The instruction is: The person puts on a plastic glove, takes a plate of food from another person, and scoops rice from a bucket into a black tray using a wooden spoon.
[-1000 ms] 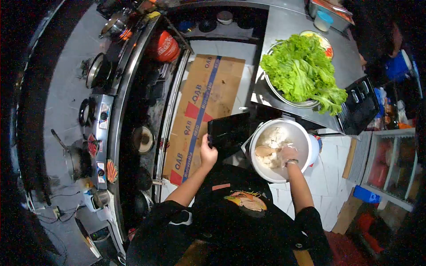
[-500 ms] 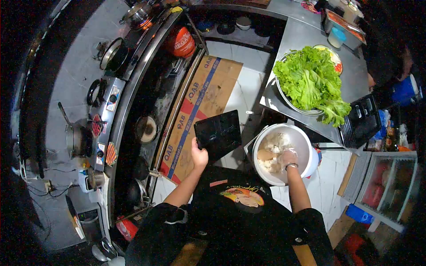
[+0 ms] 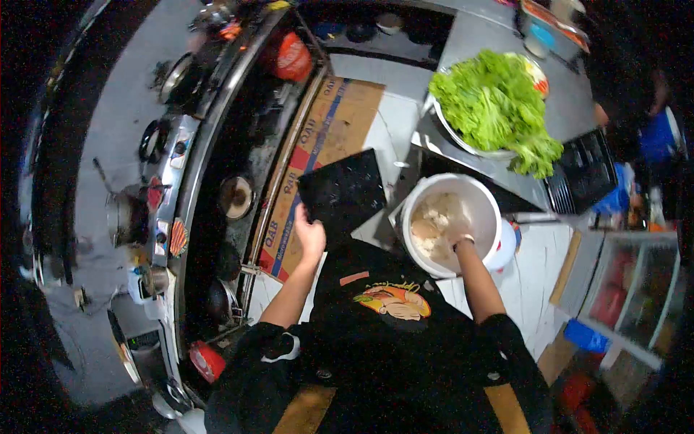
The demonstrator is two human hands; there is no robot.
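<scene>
My left hand [image 3: 311, 235] grips the near left edge of a flat black tray [image 3: 343, 189], which is held level with a few pale specks on it. Its thumb shows at the edge; the other fingers are hidden beneath. On the right, my right hand [image 3: 457, 233] reaches down inside a deep white bucket [image 3: 489, 210]. White, floury, lumpy stuff [image 3: 437, 206] covers the bottom, with a tan rounded piece [image 3: 424, 229] lying in it beside the hand. Blur and the white stuff hide the fingers, so what they hold cannot be made out.
A large bowl of green lettuce [image 3: 491, 101] stands on the steel counter [image 3: 463, 54] beyond the bucket. Left of me runs a stove [image 3: 173, 163] with pots. Flattened cardboard [image 3: 347, 108] lies on the floor. A glass-fronted cabinet [image 3: 629, 289] is at right.
The whole view has shifted slightly. My right hand has gone lower among the white stuff in the bucket and is more blurred. My left hand still carries the black tray.
</scene>
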